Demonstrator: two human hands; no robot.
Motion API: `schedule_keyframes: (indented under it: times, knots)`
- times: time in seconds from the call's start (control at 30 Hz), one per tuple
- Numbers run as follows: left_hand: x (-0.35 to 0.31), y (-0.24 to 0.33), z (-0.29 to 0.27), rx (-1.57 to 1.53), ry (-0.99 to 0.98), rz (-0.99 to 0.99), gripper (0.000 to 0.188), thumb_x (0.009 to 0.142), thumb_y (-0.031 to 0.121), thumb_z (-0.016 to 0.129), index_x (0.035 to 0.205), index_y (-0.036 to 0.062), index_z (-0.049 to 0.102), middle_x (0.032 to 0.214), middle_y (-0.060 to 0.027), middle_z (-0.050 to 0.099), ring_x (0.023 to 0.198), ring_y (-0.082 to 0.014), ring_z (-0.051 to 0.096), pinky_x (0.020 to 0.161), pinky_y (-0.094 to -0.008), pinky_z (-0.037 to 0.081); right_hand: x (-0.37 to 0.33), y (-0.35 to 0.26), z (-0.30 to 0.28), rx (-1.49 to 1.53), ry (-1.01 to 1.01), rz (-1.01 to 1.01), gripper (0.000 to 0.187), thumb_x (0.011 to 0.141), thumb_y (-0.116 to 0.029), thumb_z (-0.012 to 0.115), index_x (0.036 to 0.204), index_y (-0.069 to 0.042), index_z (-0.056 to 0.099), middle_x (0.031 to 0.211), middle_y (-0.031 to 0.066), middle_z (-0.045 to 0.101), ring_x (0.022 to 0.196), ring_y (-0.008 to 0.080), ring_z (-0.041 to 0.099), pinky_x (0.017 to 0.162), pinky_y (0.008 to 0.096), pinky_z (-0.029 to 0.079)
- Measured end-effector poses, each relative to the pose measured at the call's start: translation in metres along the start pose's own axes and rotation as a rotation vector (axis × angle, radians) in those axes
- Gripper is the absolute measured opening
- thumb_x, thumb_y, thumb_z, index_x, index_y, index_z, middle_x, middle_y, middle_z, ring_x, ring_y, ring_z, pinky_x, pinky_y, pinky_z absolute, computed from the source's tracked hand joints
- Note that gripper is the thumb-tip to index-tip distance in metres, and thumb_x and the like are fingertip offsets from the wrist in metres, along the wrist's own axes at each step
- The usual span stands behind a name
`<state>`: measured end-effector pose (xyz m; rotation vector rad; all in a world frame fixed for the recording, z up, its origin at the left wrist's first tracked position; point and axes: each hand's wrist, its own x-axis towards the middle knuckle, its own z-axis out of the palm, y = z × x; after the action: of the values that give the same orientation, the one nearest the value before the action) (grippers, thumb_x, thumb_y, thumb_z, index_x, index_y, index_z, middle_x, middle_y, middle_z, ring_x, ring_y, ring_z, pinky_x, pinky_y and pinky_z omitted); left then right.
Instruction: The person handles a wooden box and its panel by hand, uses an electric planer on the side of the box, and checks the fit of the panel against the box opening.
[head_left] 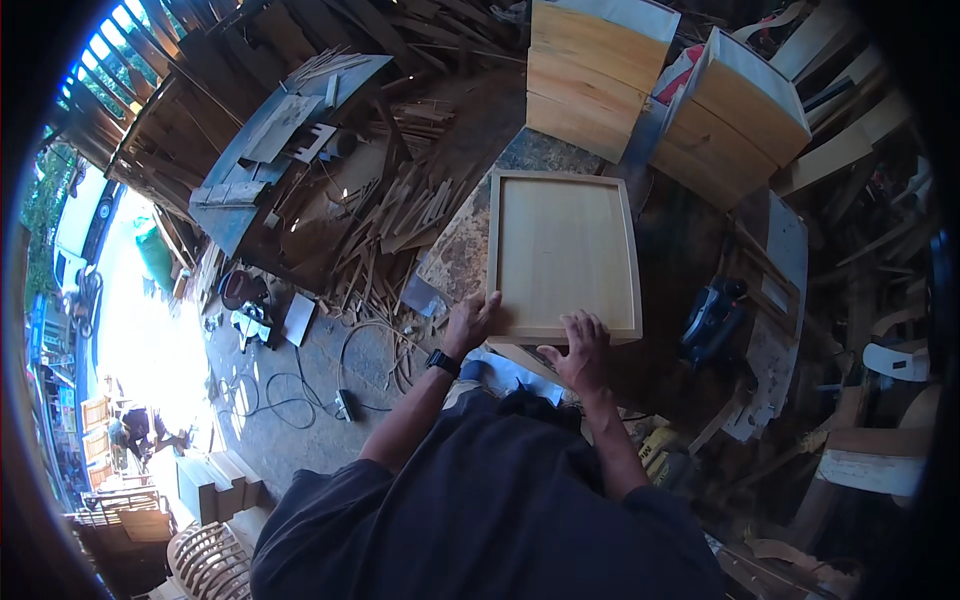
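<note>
A shallow wooden tray-like frame (pixel 565 250), pale with a raised rim around a flat panel, lies in front of me on a worn, stained workbench (pixel 462 245). My left hand (pixel 470 322), below a black wristwatch, is closed on the frame's near left corner. Along the near rim, the fingers of my right hand (pixel 583 350) bend over the edge, with the thumb apart on the near side. The undersides of both grips are hidden.
Stacked wooden boxes (pixel 585 80) stand beyond the frame, another box (pixel 735 115) to their right. A dark power tool (pixel 715 315) lies at right. Scrap strips (pixel 420 215) pile up at left. Cables (pixel 290 395) and a red-and-silver power tool (pixel 245 305) are on the floor.
</note>
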<state>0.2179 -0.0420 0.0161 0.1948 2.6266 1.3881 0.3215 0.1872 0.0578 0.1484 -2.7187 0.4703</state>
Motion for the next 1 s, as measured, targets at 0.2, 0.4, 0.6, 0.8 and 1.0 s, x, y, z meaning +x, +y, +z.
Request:
schedule_keyframes:
  times: [0.2,0.4,0.6,0.8,1.0]
  knots:
    - [0.015,-0.003,-0.002,0.122,0.076,-0.024,0.055,0.103,0.046,0.039,0.088,0.0005,0.066,0.079,-0.0273,0.064,0.081,-0.0486,0.062,0.071,-0.0542,0.047,0.001,0.018,0.023,0.115,-0.053,-0.041,0.042,0.078,-0.038,0.078,0.1,-0.008,0.06,0.097,0.0095,0.057,0.094,0.0291,0.055,0.086,0.0457,0.042]
    - [0.012,0.012,0.007,0.076,0.142,0.046,0.046,0.104,0.041,0.036,0.105,0.0021,0.061,0.092,-0.0293,0.064,0.089,-0.0489,0.061,0.077,-0.0565,0.046,-0.002,0.011,0.021,0.047,-0.039,-0.052,0.039,0.079,-0.039,0.077,0.099,-0.009,0.06,0.095,0.0086,0.056,0.092,0.0287,0.055,0.084,0.0458,0.041]
    - [0.015,0.0,0.01,0.134,0.139,0.059,0.048,0.104,0.041,0.033,0.106,0.0019,0.06,0.096,-0.0293,0.065,0.091,-0.0494,0.061,0.08,-0.0552,0.046,-0.011,0.017,0.038,-0.062,0.021,-0.092,0.044,0.072,-0.04,0.081,0.095,-0.011,0.058,0.095,0.0067,0.057,0.091,0.0276,0.055,0.082,0.0459,0.042]
    - [0.017,0.008,0.003,0.032,-0.002,0.015,0.049,0.105,0.042,0.031,0.106,0.0012,0.059,0.099,-0.0301,0.064,0.096,-0.0498,0.059,0.083,-0.0549,0.045,-0.028,0.009,0.043,-0.21,0.026,-0.029,0.042,0.074,-0.044,0.079,0.093,-0.012,0.059,0.091,0.0066,0.054,0.089,0.0259,0.054,0.079,0.043,0.042]
    - [0.046,0.004,0.005,0.099,-0.059,0.031,0.061,0.099,0.047,0.049,0.133,-0.003,0.044,0.104,-0.0325,0.065,0.1,-0.0492,0.061,0.089,-0.0513,0.047,-0.022,0.004,0.009,-0.014,-0.02,-0.057,0.043,0.075,-0.049,0.078,0.09,-0.012,0.061,0.091,0.0063,0.053,0.091,0.0258,0.053,0.078,0.0423,0.041]
